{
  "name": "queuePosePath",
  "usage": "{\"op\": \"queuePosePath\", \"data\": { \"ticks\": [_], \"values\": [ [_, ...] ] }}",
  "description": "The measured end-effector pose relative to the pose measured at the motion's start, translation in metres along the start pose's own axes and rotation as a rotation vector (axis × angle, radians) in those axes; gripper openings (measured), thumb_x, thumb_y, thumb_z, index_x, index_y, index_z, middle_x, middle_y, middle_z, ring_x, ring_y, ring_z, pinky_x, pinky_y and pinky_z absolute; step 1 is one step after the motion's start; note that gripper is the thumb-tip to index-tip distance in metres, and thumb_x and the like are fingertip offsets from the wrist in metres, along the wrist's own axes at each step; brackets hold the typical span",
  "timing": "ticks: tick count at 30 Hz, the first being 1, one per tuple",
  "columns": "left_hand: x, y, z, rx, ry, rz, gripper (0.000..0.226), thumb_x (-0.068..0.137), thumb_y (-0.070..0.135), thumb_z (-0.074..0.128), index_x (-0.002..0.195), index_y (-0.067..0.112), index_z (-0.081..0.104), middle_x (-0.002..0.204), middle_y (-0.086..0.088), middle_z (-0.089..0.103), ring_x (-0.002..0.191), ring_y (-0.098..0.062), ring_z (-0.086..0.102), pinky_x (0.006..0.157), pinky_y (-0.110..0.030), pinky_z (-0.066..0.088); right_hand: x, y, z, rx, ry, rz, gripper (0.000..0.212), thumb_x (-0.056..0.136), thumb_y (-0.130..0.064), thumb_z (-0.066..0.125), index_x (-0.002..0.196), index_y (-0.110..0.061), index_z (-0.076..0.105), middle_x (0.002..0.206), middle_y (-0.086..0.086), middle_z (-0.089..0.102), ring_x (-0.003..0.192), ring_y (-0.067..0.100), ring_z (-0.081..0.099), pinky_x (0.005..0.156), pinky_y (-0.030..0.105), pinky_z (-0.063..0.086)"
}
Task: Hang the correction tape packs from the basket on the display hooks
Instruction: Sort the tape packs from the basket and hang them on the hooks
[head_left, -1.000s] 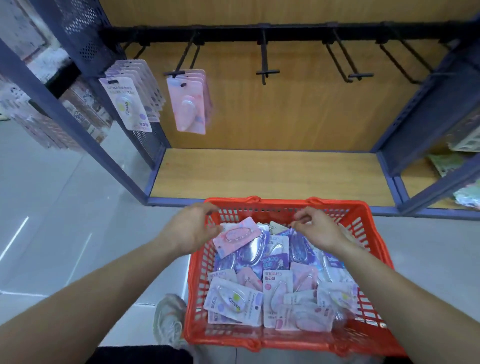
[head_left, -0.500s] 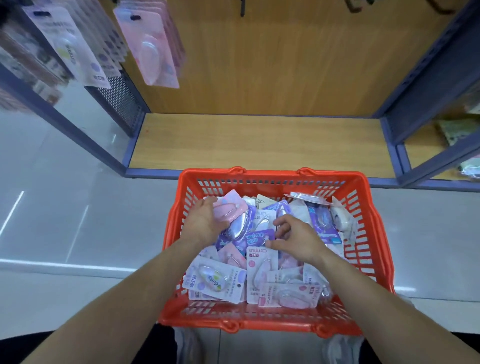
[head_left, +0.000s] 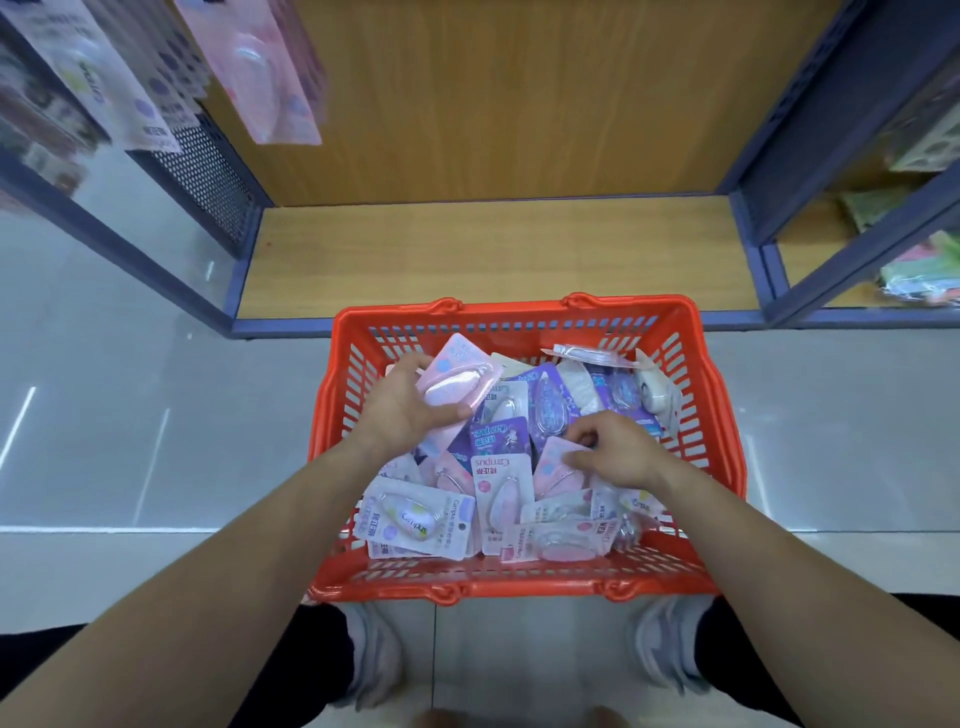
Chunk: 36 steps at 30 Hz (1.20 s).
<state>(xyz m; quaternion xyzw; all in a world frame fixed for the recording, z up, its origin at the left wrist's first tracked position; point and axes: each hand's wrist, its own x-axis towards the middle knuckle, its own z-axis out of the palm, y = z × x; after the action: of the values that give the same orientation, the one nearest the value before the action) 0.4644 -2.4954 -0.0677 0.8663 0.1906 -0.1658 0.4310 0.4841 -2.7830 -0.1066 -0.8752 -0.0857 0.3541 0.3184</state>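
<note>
In the red basket (head_left: 332, 415), which stands on the floor (head_left: 130, 415) just before a low wooden shelf (head_left: 493, 254), lie many correction tape packs (head_left: 501, 491) in a loose heap, pink, purple and white, overlapping and facing all ways. The left hand (head_left: 400, 410) is at the basket's far left side and grips a pink pack (head_left: 460, 382): its thumb lies across the near edge of the card and its fingers curl round the far edge, so the pack is tilted and lifted a little above the heap. The right hand (head_left: 615, 452) is over the right middle of the heap with its fingers curled; thumb and fingertips pinch the top edge of a second pack (head_left: 553, 470), also pink, which lies on the others. At the top left, blurred, hung packs (head_left: 260, 67) dangle above the shelf. Two shoes (head_left: 374, 654) show below the basket's near rim.
</note>
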Motion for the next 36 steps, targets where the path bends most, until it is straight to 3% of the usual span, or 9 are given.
{"op": "queuePosePath", "data": {
  "ticks": [6,10,18,23,26,29,31,33,36],
  "values": [
    [-0.015,0.009,0.005,-0.150,-0.075,0.041,0.043,0.080,0.019,0.087,0.112,0.032,0.062,0.102,-0.006,0.073,0.091,-0.027,0.070,0.070,-0.035,0.054,-0.008,-0.031,-0.039,0.324,0.155,-0.152,0.011,0.097,-0.004,0.061,0.093,0.000,0.071,0.085,0.000,0.063,0.074,0.006,0.056,0.070,0.026,0.045],
    [-0.019,0.016,0.016,-0.197,-0.131,0.035,0.037,0.084,0.011,0.080,0.105,0.038,0.066,0.103,-0.011,0.077,0.096,-0.035,0.073,0.089,-0.050,0.058,-0.006,-0.049,-0.046,0.431,0.184,-0.184,0.008,0.094,-0.003,0.068,0.088,-0.005,0.073,0.079,-0.006,0.066,0.070,0.003,0.057,0.069,0.023,0.045],
    [-0.016,0.027,0.032,-0.193,-0.149,0.068,0.053,0.053,0.065,0.084,0.100,0.043,0.068,0.105,0.007,0.073,0.104,-0.019,0.069,0.093,-0.044,0.056,0.013,-0.067,-0.019,0.499,0.316,-0.153,0.022,0.076,-0.012,0.088,0.079,-0.021,0.069,0.081,0.000,0.070,0.072,0.007,0.061,0.072,0.031,0.050],
    [-0.007,0.024,0.035,-0.208,-0.073,0.034,0.037,0.073,0.032,0.091,0.097,0.036,0.062,0.100,0.002,0.071,0.098,-0.025,0.070,0.087,-0.044,0.055,0.014,-0.068,-0.004,0.582,0.441,-0.052,0.040,0.075,-0.030,0.090,0.100,-0.024,0.059,0.094,-0.001,0.065,0.087,0.012,0.063,0.080,0.032,0.051],
    [-0.003,0.021,0.032,-0.281,-0.009,-0.018,0.048,0.069,0.038,0.091,0.107,0.025,0.063,0.104,-0.001,0.074,0.099,-0.025,0.072,0.091,-0.048,0.057,0.013,-0.061,0.001,0.670,0.311,0.042,0.051,0.076,-0.033,0.089,0.113,-0.024,0.055,0.103,0.004,0.070,0.090,0.019,0.068,0.086,0.049,0.057],
    [-0.002,0.020,0.029,-0.372,-0.004,-0.060,0.066,0.054,0.053,0.087,0.108,0.026,0.063,0.104,0.000,0.077,0.098,-0.023,0.074,0.093,-0.052,0.057,0.010,-0.062,0.008,0.683,0.123,0.040,0.045,0.081,-0.025,0.086,0.114,-0.021,0.057,0.099,0.015,0.069,0.088,0.026,0.069,0.084,0.054,0.057],
    [-0.001,0.021,0.029,-0.391,-0.014,-0.062,0.065,0.057,0.048,0.088,0.112,0.023,0.063,0.106,-0.001,0.076,0.100,-0.023,0.073,0.094,-0.052,0.057,0.009,-0.065,0.009,0.655,0.130,-0.025,0.034,0.088,-0.022,0.080,0.114,-0.028,0.060,0.087,0.008,0.065,0.084,0.020,0.067,0.081,0.042,0.055],
    [-0.001,0.021,0.026,-0.400,-0.010,-0.060,0.059,0.064,0.039,0.090,0.114,0.020,0.064,0.106,-0.002,0.076,0.099,-0.024,0.073,0.094,-0.051,0.057,0.008,-0.069,0.003,0.612,0.146,-0.062,0.036,0.094,-0.018,0.072,0.126,-0.032,0.061,0.090,-0.003,0.062,0.081,0.004,0.061,0.075,0.016,0.048],
    [0.000,0.018,0.017,-0.436,-0.005,-0.069,0.057,0.064,0.041,0.088,0.112,0.018,0.065,0.104,-0.007,0.077,0.092,-0.024,0.075,0.089,-0.046,0.060,0.009,-0.068,-0.009,0.505,0.109,-0.104,0.048,0.098,-0.015,0.066,0.142,-0.031,0.057,0.128,-0.011,0.062,0.110,0.000,0.058,0.094,0.018,0.045]
  ]
}}
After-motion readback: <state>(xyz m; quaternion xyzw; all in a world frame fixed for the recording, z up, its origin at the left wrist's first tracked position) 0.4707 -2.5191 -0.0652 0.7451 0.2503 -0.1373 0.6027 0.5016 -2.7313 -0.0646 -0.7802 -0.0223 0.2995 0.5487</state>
